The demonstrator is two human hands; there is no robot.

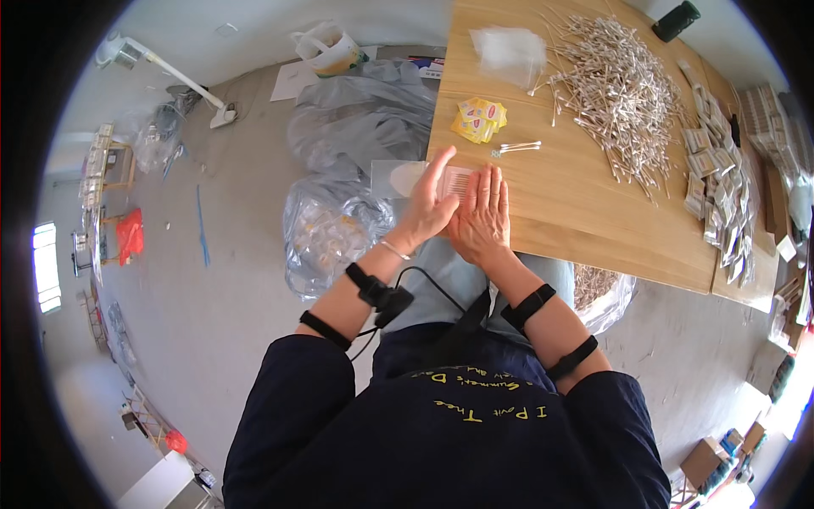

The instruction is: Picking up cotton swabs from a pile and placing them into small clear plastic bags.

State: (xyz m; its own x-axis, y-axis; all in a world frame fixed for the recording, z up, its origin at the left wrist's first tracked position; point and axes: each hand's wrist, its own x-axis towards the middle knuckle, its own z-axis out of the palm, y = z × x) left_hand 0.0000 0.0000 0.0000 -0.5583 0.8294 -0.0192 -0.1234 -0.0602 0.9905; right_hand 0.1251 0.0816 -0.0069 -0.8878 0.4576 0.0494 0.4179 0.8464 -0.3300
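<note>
Post at the left edge of the pale wood-grain tabletop [585,216]. Both bare hands worked there around a flat row of thin, pinkish-white sticks [458,181], apparently swabs, lying near the table's edge.

Left hand [428,206]: set on edge along the row's left side, thumb wide of the fingers; no pinch visible. Right hand [482,222]: flat and stretched out, fingers together, against the row's right side; nothing seen in its grasp. Step looked like squaring the row between the two palms.

A clear, thin plastic sheet or bag [388,179] jutted past the table edge by the left hand; whether it enclosed the sticks could not be told.

Doing it well, my judgement: press evenly from both sides, lightly, so sticks stay in one layer and do not ride over each other. Keep ends level. Mind the overhanging plastic, as a snag might drag the row off the edge. Best to keep clear of the two loose white cotton-tipped swabs [520,147] and the small yellow printed packets [480,120] just beyond the fingertips.
</note>
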